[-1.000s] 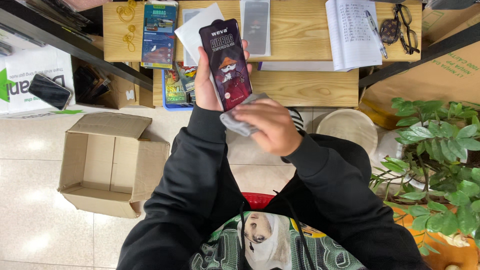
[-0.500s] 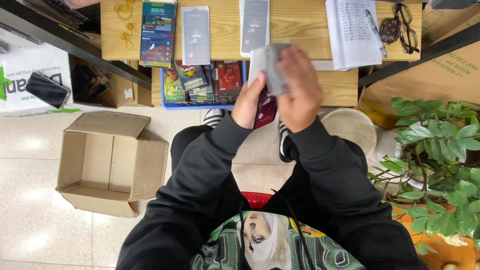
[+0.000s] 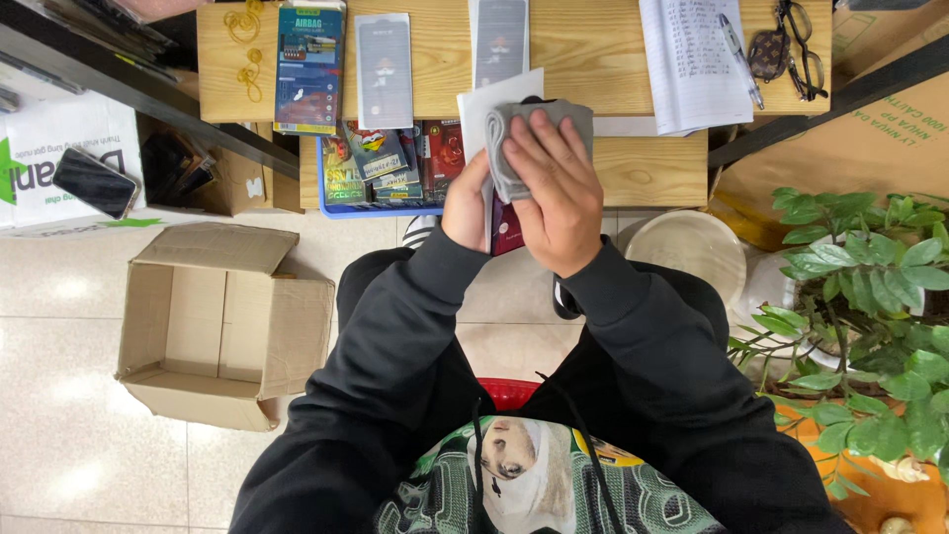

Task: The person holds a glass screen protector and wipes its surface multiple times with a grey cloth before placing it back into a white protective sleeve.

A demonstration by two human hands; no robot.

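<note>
Since half-second ago, right hand point(image 3: 559, 198) shifted left, fingers pressing grey cloth point(image 3: 514, 133) flat over dark red packet point(image 3: 504, 225); left hand point(image 3: 465, 203) fingers clamped on packet edge — I read wiping underway.

Head camera, steeply downward, close overhead.

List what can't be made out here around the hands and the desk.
Head view only:
- Dark red packet: mostly hidden by the grey cloth and both hands.
- Left hand: fingers hidden behind the packet and cloth.
- Right hand: palm side faces away, so its grip is unseen.
- Notebook: top cut off by the frame edge.
- Blue bin: its far part hidden under the desk.
</note>
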